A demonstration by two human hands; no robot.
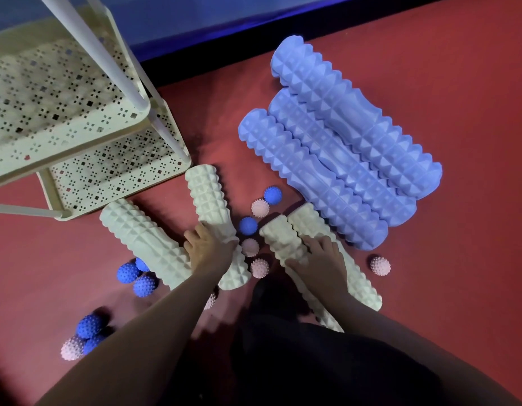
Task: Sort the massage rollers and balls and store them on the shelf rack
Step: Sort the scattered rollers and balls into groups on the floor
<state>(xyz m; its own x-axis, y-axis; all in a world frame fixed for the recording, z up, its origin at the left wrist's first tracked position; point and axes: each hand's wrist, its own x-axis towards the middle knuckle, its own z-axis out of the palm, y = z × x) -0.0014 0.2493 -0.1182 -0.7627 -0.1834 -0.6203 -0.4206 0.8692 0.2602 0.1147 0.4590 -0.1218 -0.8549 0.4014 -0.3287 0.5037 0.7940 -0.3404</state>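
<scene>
Several cream massage rollers lie on the red floor. My left hand [208, 249] grips one cream roller [208, 197] near its middle, with a second cream roller [142, 238] lying beside it at the left. My right hand [319, 259] is closed over a pair of cream rollers [278, 234] lying side by side. Three lilac-blue rollers [336, 159] lie in a row at the right. Spiky blue balls [248, 225] and pink balls [259, 208] are scattered between and around the rollers.
The cream perforated shelf rack [78, 118] stands at the upper left, two of its tiers showing. More blue balls [127, 272] cluster at the lower left, and a pink ball [380, 265] sits at the right. A dark wall base runs along the top.
</scene>
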